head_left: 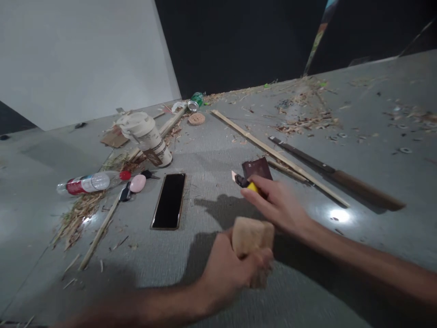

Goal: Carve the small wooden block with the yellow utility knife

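Note:
A pale block of wood (251,234) with rounded edges sits in my left hand (228,264), my fingers wrapped round its lower part. Just above and to the right, my right hand (278,200) grips a yellow and black utility knife (251,186). Its short blade points up and left, apart from the block. Behind the knife lies a dark maroon booklet or wallet (257,168), partly covered by my right hand. To the left of both hands a black-screened phone (169,201) rests flat on the grey surface.
At left are a cup with a lid (146,136), a plastic bottle (95,183) on its side, a pink oval object (138,183) and keys (125,193). At right lie a long wooden strip (252,139) and a wooden-handled saw or blade (358,184). Wood shavings (303,123) are scattered around.

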Action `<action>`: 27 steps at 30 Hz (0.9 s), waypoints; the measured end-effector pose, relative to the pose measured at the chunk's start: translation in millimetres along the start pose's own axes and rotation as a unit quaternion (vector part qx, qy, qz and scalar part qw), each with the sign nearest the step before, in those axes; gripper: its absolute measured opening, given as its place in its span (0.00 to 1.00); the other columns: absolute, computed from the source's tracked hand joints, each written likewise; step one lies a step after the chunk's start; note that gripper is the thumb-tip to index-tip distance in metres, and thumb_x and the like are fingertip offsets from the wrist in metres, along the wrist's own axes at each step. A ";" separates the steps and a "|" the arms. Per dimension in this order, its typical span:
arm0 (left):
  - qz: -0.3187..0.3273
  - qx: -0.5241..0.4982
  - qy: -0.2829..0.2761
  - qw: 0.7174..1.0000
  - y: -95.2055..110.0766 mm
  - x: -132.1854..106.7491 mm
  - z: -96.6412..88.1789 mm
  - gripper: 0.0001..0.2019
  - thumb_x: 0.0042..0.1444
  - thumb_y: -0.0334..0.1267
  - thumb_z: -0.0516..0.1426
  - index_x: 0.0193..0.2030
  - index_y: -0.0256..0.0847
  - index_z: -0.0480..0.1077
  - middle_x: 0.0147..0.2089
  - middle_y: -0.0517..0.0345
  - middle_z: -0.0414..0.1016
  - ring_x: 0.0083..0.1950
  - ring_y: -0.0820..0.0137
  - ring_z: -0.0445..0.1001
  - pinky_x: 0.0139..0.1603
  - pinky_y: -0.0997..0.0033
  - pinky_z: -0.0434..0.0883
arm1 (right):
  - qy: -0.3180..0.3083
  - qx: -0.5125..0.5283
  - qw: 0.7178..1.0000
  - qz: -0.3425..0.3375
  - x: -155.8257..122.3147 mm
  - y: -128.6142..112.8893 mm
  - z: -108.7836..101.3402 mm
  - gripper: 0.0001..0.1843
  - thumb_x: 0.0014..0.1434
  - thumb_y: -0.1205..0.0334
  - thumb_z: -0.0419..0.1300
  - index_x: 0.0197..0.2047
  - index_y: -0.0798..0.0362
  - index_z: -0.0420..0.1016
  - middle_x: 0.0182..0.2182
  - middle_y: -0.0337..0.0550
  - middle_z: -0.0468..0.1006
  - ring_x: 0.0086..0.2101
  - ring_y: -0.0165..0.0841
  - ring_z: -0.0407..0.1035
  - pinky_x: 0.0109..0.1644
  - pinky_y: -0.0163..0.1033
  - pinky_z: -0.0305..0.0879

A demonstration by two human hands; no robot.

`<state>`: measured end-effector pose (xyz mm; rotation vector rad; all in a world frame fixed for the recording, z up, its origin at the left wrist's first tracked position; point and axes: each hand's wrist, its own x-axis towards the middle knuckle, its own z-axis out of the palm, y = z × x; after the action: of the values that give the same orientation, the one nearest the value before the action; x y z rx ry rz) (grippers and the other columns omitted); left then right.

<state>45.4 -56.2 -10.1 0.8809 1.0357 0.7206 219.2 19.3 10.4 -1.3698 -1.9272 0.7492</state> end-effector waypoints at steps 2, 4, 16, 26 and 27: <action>0.011 -0.007 0.036 0.999 3.9 1.1 -0.5 0.19 0.49 0.49 0.72 0.36 0.34 0.77 0.30 0.52 0.81 0.29 0.68 0.79 0.30 0.72 0.77 | -0.020 0.032 0.999 0.009 5.2 5.1 -6.1 0.23 0.71 0.43 0.51 0.28 0.48 0.61 0.21 0.33 0.63 0.24 0.30 0.57 0.29 0.39 0.49; 0.020 -0.007 0.059 0.998 11.2 5.6 -6.0 0.21 0.50 0.52 0.71 0.36 0.34 0.77 0.30 0.50 0.81 0.29 0.66 0.80 0.30 0.71 0.77 | -0.023 0.044 0.998 0.029 7.6 9.7 -10.6 0.23 0.72 0.43 0.50 0.29 0.48 0.61 0.22 0.34 0.65 0.25 0.30 0.59 0.29 0.39 0.51; 0.100 0.034 0.114 0.988 20.9 23.1 -35.5 0.17 0.57 0.49 0.68 0.44 0.37 0.78 0.37 0.53 0.79 0.36 0.65 0.80 0.37 0.69 0.77 | -0.110 -0.121 0.984 -0.065 -10.1 8.9 -6.0 0.17 0.71 0.47 0.53 0.35 0.49 0.65 0.24 0.37 0.71 0.25 0.32 0.64 0.30 0.39 0.49; 0.105 0.052 0.077 0.990 15.6 24.3 -38.3 0.18 0.55 0.44 0.70 0.48 0.36 0.77 0.43 0.51 0.82 0.41 0.64 0.80 0.41 0.69 0.78 | -0.132 -0.215 0.960 -0.118 -17.0 8.4 -5.3 0.17 0.72 0.48 0.51 0.37 0.51 0.68 0.26 0.42 0.74 0.24 0.32 0.64 0.30 0.41 0.42; 0.106 0.058 0.073 0.990 16.6 23.8 -37.7 0.18 0.55 0.45 0.70 0.48 0.36 0.77 0.43 0.50 0.82 0.41 0.64 0.81 0.42 0.69 0.78 | -0.133 -0.218 0.959 -0.121 -16.9 8.2 -5.7 0.17 0.72 0.48 0.51 0.38 0.51 0.68 0.26 0.42 0.74 0.23 0.32 0.63 0.30 0.41 0.42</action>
<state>17.0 -18.4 -14.6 1.0622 1.1335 0.9228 232.5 6.0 4.8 -1.2892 -2.5323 0.4183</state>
